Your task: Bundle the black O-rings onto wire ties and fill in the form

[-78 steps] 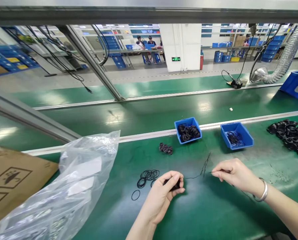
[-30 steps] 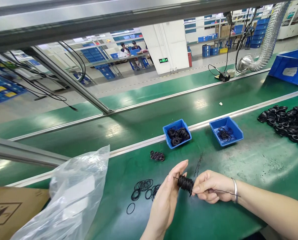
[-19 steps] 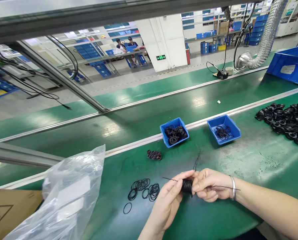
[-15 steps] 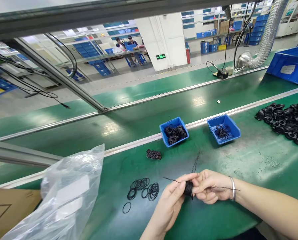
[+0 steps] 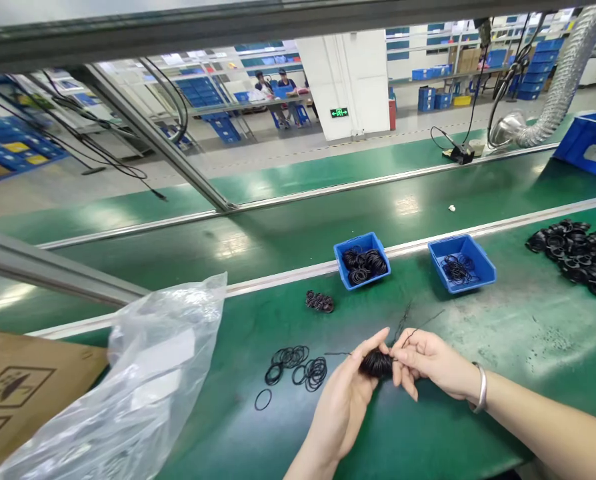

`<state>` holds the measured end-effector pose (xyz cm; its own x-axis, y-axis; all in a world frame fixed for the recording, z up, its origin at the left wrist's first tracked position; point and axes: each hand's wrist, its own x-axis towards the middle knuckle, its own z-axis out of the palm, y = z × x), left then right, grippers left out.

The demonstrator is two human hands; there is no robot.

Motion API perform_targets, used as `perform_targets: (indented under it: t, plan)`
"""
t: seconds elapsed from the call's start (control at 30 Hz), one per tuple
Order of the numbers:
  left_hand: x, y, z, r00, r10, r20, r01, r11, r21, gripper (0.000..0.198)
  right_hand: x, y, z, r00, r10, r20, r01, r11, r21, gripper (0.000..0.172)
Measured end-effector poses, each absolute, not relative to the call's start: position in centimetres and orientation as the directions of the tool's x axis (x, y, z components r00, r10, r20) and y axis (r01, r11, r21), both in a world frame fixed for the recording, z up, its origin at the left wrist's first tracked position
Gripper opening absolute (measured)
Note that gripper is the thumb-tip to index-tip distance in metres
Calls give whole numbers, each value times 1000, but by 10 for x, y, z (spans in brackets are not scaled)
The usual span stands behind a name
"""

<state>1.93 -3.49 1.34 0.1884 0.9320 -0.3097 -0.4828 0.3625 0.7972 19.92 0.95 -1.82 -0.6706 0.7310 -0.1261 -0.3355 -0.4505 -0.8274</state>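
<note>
A thick bundle of black rubber rings [image 5: 377, 364] is gripped in my left hand [image 5: 343, 397], the thumb and fingers curled about its near side. My right hand [image 5: 431, 360], wearing a silver bangle [image 5: 481, 388], pinches a thin dark wire [image 5: 431, 320] at the bundle's right side. Other wire ends stick out behind the bundle and to its left. Loose black rings [image 5: 316, 375] lie in overlapping groups left of my hands, with a single ring [image 5: 257, 403] apart from them. Beyond these sits a small clump of dark twisted pieces [image 5: 319, 302].
One blue bin [image 5: 368, 283] contains ring bundles; another blue bin [image 5: 473, 285] has loose thin black strands or rings. Black moulded parts [image 5: 578, 257] are heaped at right. A clear plastic bag [image 5: 173, 333] and cardboard box [image 5: 33, 373] occupy the left. A metal post [image 5: 158, 143] stands beyond.
My right hand has shifted back from the bundle and now pinches the wire by its end. The bundle has turned to show its ring edges. The whole view has swung slightly left.
</note>
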Motion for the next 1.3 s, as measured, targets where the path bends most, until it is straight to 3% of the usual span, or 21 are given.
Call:
perform_targets:
  t: [0.23, 0.43, 0.7, 1.03, 1.1, 1.2, 1.3]
  plan:
    - [10, -34, 18, 340, 901, -270, -429, 404, 808, 41, 196, 5, -21, -693, 713, -104, -366, -473, -802, 37]
    - [3, -34, 16, 361, 883, -301, -377, 433, 819, 29, 203, 12, -15, -679, 723, -127, -215, -360, -908, 31]
    - [-7, -44, 22, 541, 808, -233, -457, 516, 724, 39, 210, 11, -5, -716, 682, -149, -230, -432, -872, 29]
    - [7, -44, 25, 392, 875, -285, -461, 454, 762, 38, 197, -5, -5, -507, 853, -120, -311, -311, -898, 21]
    - [8, -43, 28, 390, 876, -283, -476, 455, 753, 36, 197, -5, 0, -482, 875, -46, -283, -206, -937, 19]
    - [5, -41, 30, 418, 859, -297, -488, 488, 723, 31, 205, 1, 10, -513, 835, 197, -129, 152, -980, 11]
    - [1, -41, 29, 476, 814, -333, -474, 556, 683, 30, 216, 9, 24, -631, 666, 397, -8, 506, -862, 11]
